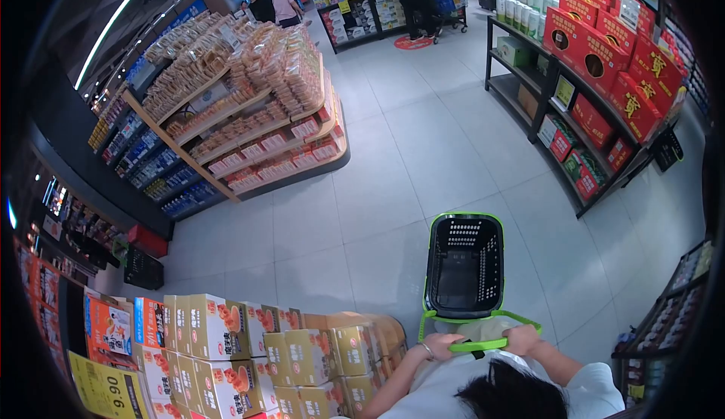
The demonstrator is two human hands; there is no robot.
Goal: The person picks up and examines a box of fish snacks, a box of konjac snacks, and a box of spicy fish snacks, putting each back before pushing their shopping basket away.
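My left hand (442, 346), with a band at the wrist, is closed round the left part of a green handle (483, 345). On the right part of that handle my right hand (521, 340) is closed too, a dark band on its wrist. The handle belongs to a rolling shopping basket (500, 268), black with a bright green rim, which stands just ahead of my hands. Its slotted inner walls and dark bottom show. Something pale, not clear in kind, is visible between handle and basket. Dark hair and a white sleeve fill the bottom edge.
Stacked food cartons (219, 328) stand close on my left, beside a yellow price sign (109, 389). Farther left is a tiered shelf of packaged snacks (257, 94). Red gift boxes (589, 41) top a black rack at right. Pale floor tiles (385, 185) stretch ahead toward several people.
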